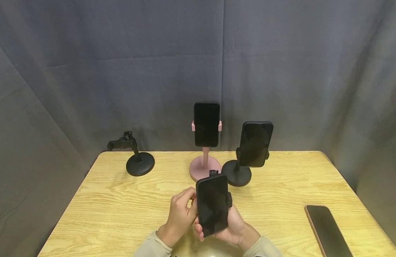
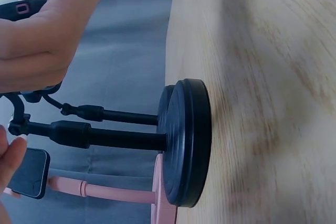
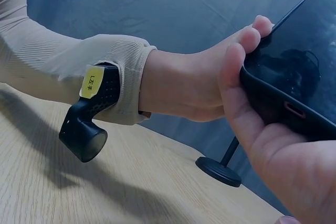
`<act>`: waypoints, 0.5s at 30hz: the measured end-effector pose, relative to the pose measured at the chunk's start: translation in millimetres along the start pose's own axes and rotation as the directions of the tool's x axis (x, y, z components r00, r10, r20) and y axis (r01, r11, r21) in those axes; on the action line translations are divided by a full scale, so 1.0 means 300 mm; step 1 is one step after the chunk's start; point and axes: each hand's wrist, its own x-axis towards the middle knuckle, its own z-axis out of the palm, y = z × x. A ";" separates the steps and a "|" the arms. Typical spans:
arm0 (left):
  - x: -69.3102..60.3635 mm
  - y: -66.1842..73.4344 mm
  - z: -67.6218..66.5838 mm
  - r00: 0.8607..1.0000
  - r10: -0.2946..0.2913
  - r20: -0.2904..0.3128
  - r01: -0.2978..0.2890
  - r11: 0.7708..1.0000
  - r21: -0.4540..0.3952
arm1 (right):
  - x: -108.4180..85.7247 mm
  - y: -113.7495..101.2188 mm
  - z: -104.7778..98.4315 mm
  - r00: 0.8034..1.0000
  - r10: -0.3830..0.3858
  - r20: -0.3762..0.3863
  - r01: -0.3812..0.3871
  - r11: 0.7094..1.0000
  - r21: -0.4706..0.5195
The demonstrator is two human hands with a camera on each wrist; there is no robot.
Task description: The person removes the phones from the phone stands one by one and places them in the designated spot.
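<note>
A black phone (image 1: 212, 205) sits in the clamp (image 1: 229, 200) of a black phone stand. Its round base (image 2: 191, 142) rests on the table in the left wrist view. My right hand (image 1: 234, 225) grips the phone's lower part from beneath, with the fingers round its left edge; the charging port end shows by this hand (image 3: 278, 150). My left hand (image 1: 182, 210) is curled at the phone's left edge and pinches the clamp side there; the exact part pinched is hidden. Left-hand fingers (image 2: 11, 161) show close to the stand's joint (image 2: 18, 125).
Behind stand a pink phone stand (image 1: 205, 167) with a black phone (image 1: 207, 124), and a black stand (image 1: 236, 174) with another phone (image 1: 256, 144). An unloaded black stand (image 1: 140, 163) is at the back left. A phone (image 1: 329, 232) lies flat at the right. Grey curtains (image 1: 137, 71) surround the table.
</note>
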 end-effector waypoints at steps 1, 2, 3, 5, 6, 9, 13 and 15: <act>0.000 0.000 -0.001 1.000 -0.001 0.003 0.001 1.000 0.004 | 0.000 0.001 0.000 1.000 0.001 0.000 -0.001 1.000 0.000; 0.000 0.001 -0.001 1.000 -0.002 0.007 0.002 1.000 0.006 | 0.000 0.001 0.000 1.000 0.002 0.000 -0.002 1.000 -0.001; -0.001 0.002 -0.002 1.000 -0.008 0.014 0.008 1.000 0.009 | -0.001 0.001 0.000 1.000 0.002 0.002 -0.002 1.000 0.000; -0.001 0.005 -0.003 0.999 -0.023 0.026 0.023 1.000 0.017 | -0.001 0.001 0.000 1.000 -0.001 0.009 0.001 1.000 0.002; -0.001 0.005 -0.003 0.999 -0.030 0.031 0.029 0.999 0.021 | -0.002 0.001 0.000 1.000 -0.003 0.014 0.003 1.000 0.002; -0.001 0.004 -0.003 0.998 -0.044 0.044 0.043 0.999 0.031 | -0.002 0.000 -0.001 1.000 -0.002 0.026 0.002 1.000 0.007; 0.001 0.003 -0.001 0.998 -0.037 0.047 0.035 0.999 0.041 | -0.004 0.002 -0.005 1.000 0.018 0.023 -0.018 1.000 0.012; 0.001 0.004 0.000 0.998 -0.039 0.050 0.036 0.998 0.044 | -0.006 0.004 -0.007 0.999 0.029 0.017 -0.029 0.999 0.015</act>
